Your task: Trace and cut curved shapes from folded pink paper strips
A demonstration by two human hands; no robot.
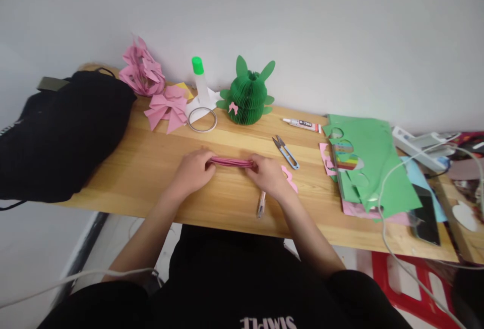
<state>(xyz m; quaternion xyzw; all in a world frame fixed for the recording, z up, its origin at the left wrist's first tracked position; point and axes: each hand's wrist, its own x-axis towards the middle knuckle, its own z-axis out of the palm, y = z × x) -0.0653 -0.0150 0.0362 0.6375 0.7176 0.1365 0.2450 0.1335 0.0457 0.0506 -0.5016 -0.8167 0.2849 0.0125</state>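
Note:
Between my two hands a narrow stack of pink paper (231, 162) is held lengthwise, just over the wooden table. My left hand (194, 170) is closed on its left end, and my right hand (267, 175) pinches the right end. The fingertips partly hide both ends. Close to my right hand lie a pen (261, 205), partly covered by that hand, and a pink paper cutout (289, 178). Blue-handled thread snips (286, 152) rest a little farther off.
Along the wall stand pink folded paper pieces (168, 107), a green-capped glue bottle (200, 79) and a green pleated paper figure (247, 94). A glue tube (302, 125), green sheets (370, 157) and a phone (426, 215) lie rightward. A black bag (64, 137) fills the left end.

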